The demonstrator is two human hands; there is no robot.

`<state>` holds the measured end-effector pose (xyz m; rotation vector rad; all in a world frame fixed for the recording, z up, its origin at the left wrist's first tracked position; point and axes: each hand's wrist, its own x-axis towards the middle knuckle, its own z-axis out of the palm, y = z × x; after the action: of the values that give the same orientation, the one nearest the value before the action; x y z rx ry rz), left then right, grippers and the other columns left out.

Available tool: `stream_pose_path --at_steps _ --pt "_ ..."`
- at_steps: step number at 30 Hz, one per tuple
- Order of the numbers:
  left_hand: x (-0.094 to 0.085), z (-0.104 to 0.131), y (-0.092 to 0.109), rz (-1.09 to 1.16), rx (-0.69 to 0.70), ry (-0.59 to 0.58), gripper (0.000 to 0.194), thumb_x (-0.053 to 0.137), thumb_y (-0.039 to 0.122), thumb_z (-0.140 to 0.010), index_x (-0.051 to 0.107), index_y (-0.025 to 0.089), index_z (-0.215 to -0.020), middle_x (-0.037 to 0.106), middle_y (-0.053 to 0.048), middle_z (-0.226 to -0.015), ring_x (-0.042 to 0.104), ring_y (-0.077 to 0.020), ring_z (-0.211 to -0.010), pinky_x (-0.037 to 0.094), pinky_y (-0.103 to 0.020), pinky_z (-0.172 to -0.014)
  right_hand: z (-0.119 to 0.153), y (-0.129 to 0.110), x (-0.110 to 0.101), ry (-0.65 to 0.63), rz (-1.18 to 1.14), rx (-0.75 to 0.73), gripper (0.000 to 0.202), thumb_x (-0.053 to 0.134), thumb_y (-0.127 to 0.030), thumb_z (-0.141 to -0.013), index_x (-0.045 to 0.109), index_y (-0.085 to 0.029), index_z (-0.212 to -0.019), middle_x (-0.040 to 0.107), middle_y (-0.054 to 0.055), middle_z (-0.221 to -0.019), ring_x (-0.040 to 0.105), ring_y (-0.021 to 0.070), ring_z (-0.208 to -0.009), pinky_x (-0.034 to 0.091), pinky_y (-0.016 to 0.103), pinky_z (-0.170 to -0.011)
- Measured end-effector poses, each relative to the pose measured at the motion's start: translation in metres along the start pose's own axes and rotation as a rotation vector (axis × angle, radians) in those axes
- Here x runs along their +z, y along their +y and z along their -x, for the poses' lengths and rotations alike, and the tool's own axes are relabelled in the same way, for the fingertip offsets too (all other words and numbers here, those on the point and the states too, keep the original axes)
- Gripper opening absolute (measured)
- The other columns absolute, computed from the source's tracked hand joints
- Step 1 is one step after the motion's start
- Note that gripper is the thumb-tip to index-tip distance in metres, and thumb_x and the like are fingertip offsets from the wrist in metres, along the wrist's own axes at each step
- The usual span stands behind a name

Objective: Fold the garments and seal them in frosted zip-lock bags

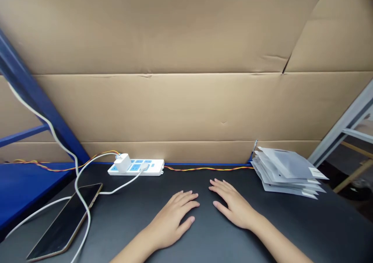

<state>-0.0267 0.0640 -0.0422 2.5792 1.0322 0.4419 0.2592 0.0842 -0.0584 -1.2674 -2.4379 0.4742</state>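
Observation:
My left hand (171, 220) lies palm down on the black tabletop (201, 239), its fingers a little apart and nothing in it. To the right of it, my right hand (233, 204) also rests palm down on the table, fingers spread and holding nothing. A gap of dark surface separates the two hands. Beyond my left hand, near the back edge, sits a white power strip (154, 167) with a white plug adapter (122, 163) and a round plug in it. Past my right hand, at the back right, is a stack of translucent folders (288, 171).
A dark tablet (65, 222) lies at the left, with a white cable (84, 204) looping over it. Red and yellow wires (204, 169) run along the back edge. Cardboard (186, 107) stands behind. A blue frame post (43, 99) rises left, a grey one (344, 119) right.

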Motion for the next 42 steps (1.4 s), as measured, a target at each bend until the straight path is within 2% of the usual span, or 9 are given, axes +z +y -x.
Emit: stream_pose_path --at_steps 25,42 --pt "0.0006 0.0004 -0.0006 0.011 0.008 -0.006 0.042 0.053 0.023 -0.097 0.052 0.033 -0.138 0.047 -0.002 -0.151 0.04 -0.0276 -0.141 0.031 -0.054 -0.118 0.0 0.0029 0.0016 0.023 -0.038 -0.003 0.044 0.051 -0.038 -0.097 0.052 -0.03 -0.141 0.044 0.004 -0.154 0.035 0.0263 -0.145 0.027 0.053 -0.121" --pt "-0.0002 0.0016 0.0002 -0.012 -0.017 -0.036 0.042 0.051 0.024 -0.098 0.05 0.035 -0.139 0.045 0.001 -0.153 0.038 -0.0263 -0.143 0.03 -0.054 -0.119 -0.0003 0.0026 0.0013 0.018 -0.019 -0.001 0.044 0.051 -0.038 -0.097 0.051 -0.029 -0.141 0.045 0.003 -0.154 0.035 0.0241 -0.145 0.026 0.05 -0.121"
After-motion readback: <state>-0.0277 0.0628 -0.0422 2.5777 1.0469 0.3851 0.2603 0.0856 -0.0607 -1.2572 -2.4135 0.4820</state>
